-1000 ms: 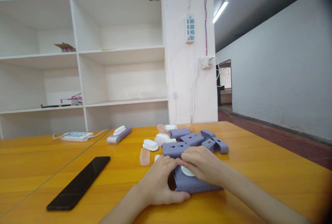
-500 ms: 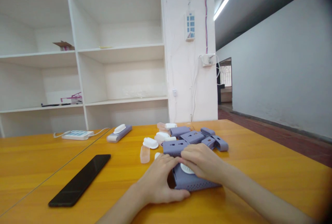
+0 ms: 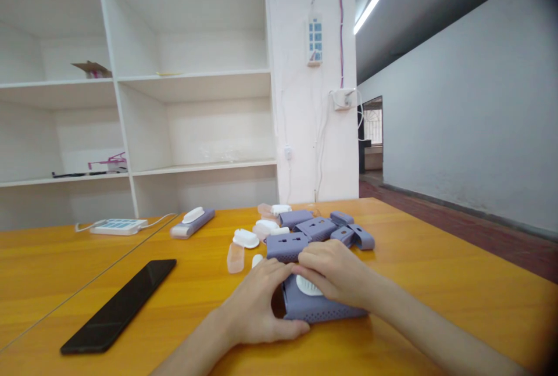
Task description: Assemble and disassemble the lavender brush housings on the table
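On the table in front of me lies a purple plastic case [image 3: 325,306] with rows of small holes along its near side. My left hand [image 3: 261,303] grips its left end, thumb along the near edge and fingers over the far side. A white oval ribbed piece [image 3: 308,286] sits on top of the case. Curled over that piece is my right hand [image 3: 335,265], closed, its fingers meeting the left fingertips. Its palm hides part of the case top. Just beyond stands another purple case [image 3: 286,246] with keyhole-shaped slots.
Behind my hands are several purple cases and caps [image 3: 363,237], white oval pieces [image 3: 246,239] and translucent cups [image 3: 236,258]. A black phone-like slab [image 3: 120,306] lies at left. Farther back are an assembled purple-and-white holder [image 3: 193,222] and a white power strip [image 3: 117,226].
The whole view has shifted slightly, so things appear a little farther left. Both hands keep their hold on the case, and slightly more of the white oval piece shows.
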Motion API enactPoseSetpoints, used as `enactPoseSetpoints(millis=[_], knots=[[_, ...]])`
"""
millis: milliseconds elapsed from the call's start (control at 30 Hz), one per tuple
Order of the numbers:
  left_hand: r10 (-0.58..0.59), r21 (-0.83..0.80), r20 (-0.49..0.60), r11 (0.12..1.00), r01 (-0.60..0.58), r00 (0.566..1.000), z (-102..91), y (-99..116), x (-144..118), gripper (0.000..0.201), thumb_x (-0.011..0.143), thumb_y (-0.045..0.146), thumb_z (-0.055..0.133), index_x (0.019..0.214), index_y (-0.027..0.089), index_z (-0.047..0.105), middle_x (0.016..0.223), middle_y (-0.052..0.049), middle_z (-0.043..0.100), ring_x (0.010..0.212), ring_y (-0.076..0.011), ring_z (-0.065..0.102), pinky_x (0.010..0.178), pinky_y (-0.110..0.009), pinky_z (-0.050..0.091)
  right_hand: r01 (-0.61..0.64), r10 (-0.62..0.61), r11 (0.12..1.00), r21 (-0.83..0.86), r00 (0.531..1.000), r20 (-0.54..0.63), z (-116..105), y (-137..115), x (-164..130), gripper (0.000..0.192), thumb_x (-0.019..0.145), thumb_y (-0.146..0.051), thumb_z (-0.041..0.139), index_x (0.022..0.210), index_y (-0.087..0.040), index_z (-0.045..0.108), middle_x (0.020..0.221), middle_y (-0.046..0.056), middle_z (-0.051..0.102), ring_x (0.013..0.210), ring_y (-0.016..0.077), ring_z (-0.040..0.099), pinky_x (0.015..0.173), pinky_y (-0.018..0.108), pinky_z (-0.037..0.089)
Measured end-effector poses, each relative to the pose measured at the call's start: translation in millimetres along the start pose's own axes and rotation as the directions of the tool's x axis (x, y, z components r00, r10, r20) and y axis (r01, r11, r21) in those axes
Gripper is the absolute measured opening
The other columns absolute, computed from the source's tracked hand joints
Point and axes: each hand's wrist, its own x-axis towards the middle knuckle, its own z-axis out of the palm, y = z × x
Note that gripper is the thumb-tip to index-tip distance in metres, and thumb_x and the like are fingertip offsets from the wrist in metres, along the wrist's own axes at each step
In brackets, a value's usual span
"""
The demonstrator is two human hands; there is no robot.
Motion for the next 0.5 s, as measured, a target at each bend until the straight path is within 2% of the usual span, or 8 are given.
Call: enactPoseSetpoints(millis=[100,167,267,367,500], knots=[[-0.017,-0.001,0.011,1.000,0.017,1.000,1.1,-2.5,-2.9,0.088,0.067,0.052,0.086,0.143,0.020,0.053,0.129,-0.012,0.065,0.116,-0.0308,0.059,0.105,-0.046,0.047,-0.071,0.072,0.996,0.054,0.997,-0.020,-10.6,7.8,-5.8,0.031,0.107,-0.039,0.044,0.085,-0.021,0.055,0.088,0.001,0.065,0.085,0.0177,0.060,0.071,0.029,0.035],[-0.034,-0.003,0.011,0.999,0.034,0.999,2.4,-4.8,-4.7,0.090,0.066,0.052,0.086,0.143,0.018,0.054,0.135,-0.014,0.062,0.123,-0.0325,0.057,0.110,-0.048,0.045,-0.128,0.130,0.988,0.091,0.991,-0.015,-15.6,14.7,-13.7,0.029,0.100,-0.049,0.057,0.092,-0.021,0.056,0.093,0.001,0.064,0.086,0.0185,0.059,0.073,0.029,0.038],[-0.055,0.003,0.007,0.998,0.055,0.998,4.3,-7.7,-6.2,0.090,0.065,0.052,0.087,0.142,0.017,0.055,0.137,-0.015,0.062,0.125,-0.0338,0.057,0.111,-0.050,0.045,-0.186,0.181,0.973,0.138,0.982,0.044,-15.7,23.7,-25.7,0.047,0.077,-0.059,0.081,0.094,-0.022,0.057,0.088,-0.003,0.065,0.076,0.0171,0.059,0.064,0.026,0.036],[-0.067,0.012,0.015,0.998,0.066,0.998,5.0,-9.4,-6.5,0.092,0.065,0.054,0.087,0.142,0.016,0.055,0.141,-0.016,0.060,0.129,-0.0356,0.055,0.113,-0.052,0.043,-0.208,0.196,0.964,0.164,0.977,0.085,-10.1,28.0,-30.0,0.049,0.075,-0.064,0.080,0.085,-0.022,0.058,0.080,-0.004,0.064,0.070,0.0158,0.057,0.059,0.025,0.030],[-0.081,0.018,0.018,0.997,0.081,0.997,4.6,-10.8,-7.8,0.094,0.066,0.055,0.085,0.144,0.015,0.053,0.145,-0.019,0.057,0.132,-0.0369,0.053,0.115,-0.054,0.041,-0.221,0.210,0.959,0.179,0.975,0.076,-3.1,27.3,-26.5,0.050,0.078,-0.065,0.076,0.073,-0.020,0.054,0.067,-0.005,0.054,0.065,0.0140,0.047,0.060,0.027,0.023]])
